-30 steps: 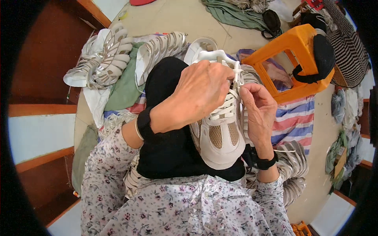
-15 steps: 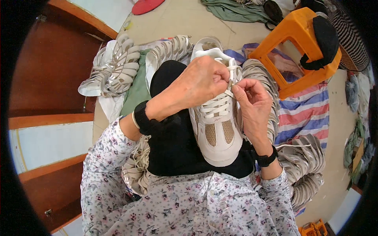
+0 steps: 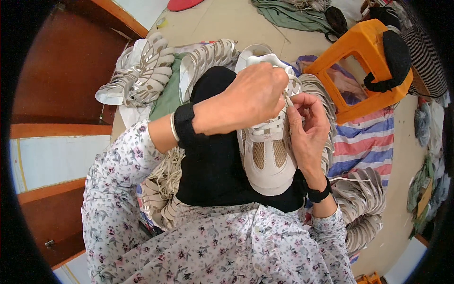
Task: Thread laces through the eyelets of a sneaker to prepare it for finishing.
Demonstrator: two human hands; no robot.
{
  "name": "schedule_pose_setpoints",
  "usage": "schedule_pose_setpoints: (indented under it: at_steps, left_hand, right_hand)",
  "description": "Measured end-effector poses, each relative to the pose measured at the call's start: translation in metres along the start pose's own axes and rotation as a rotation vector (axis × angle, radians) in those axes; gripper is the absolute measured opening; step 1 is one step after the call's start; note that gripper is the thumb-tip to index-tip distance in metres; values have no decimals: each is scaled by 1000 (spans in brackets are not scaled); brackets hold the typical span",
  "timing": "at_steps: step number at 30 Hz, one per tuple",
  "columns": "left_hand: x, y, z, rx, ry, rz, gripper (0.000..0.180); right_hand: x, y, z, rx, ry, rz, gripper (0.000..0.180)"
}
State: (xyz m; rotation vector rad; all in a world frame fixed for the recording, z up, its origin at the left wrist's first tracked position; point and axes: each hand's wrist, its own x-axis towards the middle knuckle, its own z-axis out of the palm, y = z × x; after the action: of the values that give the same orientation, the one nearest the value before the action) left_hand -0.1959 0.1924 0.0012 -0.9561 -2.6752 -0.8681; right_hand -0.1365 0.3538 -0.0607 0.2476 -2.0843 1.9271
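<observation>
A white sneaker with beige mesh panels rests on my black-covered lap, toe toward me. White flat lace crosses its tongue in several rows. My left hand reaches over the upper part of the shoe, closed, its fingertips at the lace on the right side of the eyelets. My right hand meets it there from the right, thumb and index finger pinching the same lace. The left fingertips are partly hidden behind the hand itself.
Rows of stacked shoe uppers lie at the left, behind the sneaker and at the right. A bundle of laces is beside my left side. An orange stool stands on a striped sheet; a brown cabinet borders the left.
My left hand has shifted slightly up and right, its forearm now covering more of the laces. The sneaker sits a little further right in view. Both hands stay at the lace.
</observation>
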Motion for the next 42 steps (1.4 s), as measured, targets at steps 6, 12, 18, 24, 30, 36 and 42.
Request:
schedule_pose_setpoints:
  at_steps: [6, 12, 18, 24, 30, 36, 42]
  left_hand:
    - [2, -7, -9, -407, -279, -309, 14]
    - [1, -5, 0, -157, -167, -191, 17]
    - [5, -1, -7, -105, -213, -160, 18]
    - [-13, 15, 2, 140, -50, 88, 20]
    - [-6, 3, -3, 126, -64, 50, 13]
    - [-23, 12, -6, 245, -83, 174, 15]
    - [-4, 2, -12, -134, -177, -182, 14]
  right_hand:
    - [-7, 1, 2, -107, 16, -41, 17]
    - [-15, 1, 12, -194, 4, -125, 19]
    - [-21, -1, 14, -405, 57, -388, 23]
    - [-27, -2, 16, -525, 88, -520, 25]
    - [-26, -2, 16, -515, 86, -543, 24]
    - [-31, -2, 20, -493, 71, -549, 25]
    - [-31, -2, 20, -463, 83, -558, 29]
